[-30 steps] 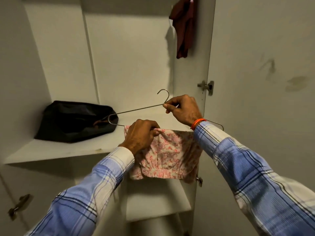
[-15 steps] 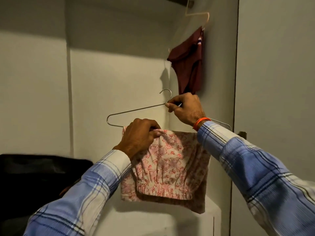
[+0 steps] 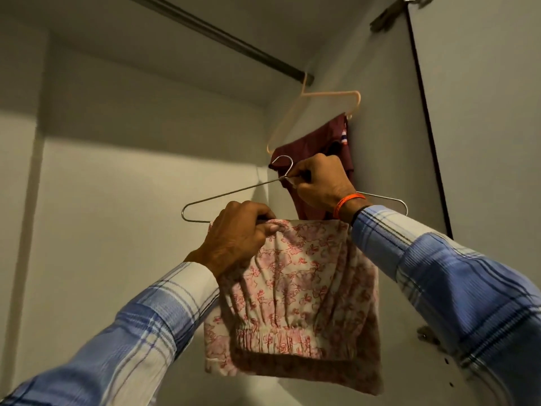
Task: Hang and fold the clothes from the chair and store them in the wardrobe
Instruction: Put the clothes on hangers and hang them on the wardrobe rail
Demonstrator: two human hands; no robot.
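While the plaid-sleeved arms reach up into the wardrobe (image 3: 146, 177), the left hand (image 3: 234, 238) curls its fingers round the lower bar of the wire hanger (image 3: 234, 192), pinching the top fold of the floral garment (image 3: 295, 291) against it; the cloth drapes over that bar and hangs doubled below. Just above, the right hand (image 3: 320, 183) grips the hanger's neck, thumb and fingers closed under the hook, which points up and is not yet on anything. Behind it a maroon garment (image 3: 316, 150) already hangs from a peach plastic hanger (image 3: 322, 96) on the dark rail (image 3: 222, 36) near the right wall. So one piece looks stored, this one is readied and needs hooking onto the rail; the chair and any remaining clothes are out of view.
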